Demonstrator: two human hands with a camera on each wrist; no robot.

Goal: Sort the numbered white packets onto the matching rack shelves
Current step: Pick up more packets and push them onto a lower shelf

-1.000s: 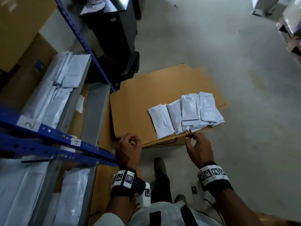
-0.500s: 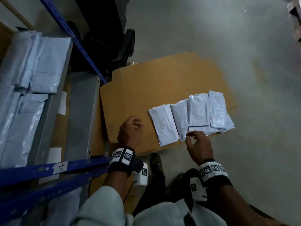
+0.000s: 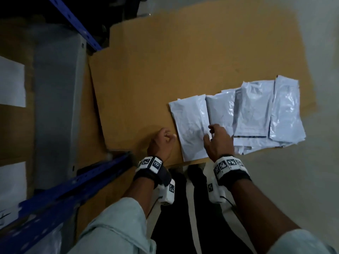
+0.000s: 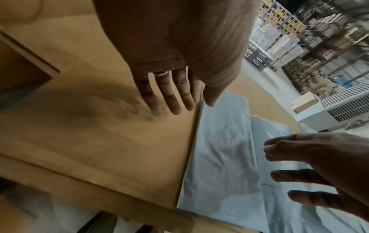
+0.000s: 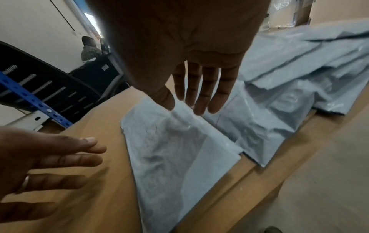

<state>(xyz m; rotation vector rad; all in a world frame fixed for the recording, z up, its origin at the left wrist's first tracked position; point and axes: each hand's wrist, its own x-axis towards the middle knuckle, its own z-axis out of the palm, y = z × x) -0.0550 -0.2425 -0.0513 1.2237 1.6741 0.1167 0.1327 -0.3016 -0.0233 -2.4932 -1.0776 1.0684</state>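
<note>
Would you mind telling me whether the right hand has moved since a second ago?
Yes. The right hand was at the cardboard's near edge; it has gone forward and now lies over the leftmost packets, fingers straight.

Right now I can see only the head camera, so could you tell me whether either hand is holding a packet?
Observer: No. The left wrist view shows the left hand open, fingers straight over the bare cardboard, beside the nearest packet.
Operator: Thank you. And the right hand?
Observer: The right wrist view shows the right hand open too, fingers extended above that packet and gripping nothing.
Operator: Is there anything on the fingers that might snag?
Observer: Only a ring on one left finger.
</note>
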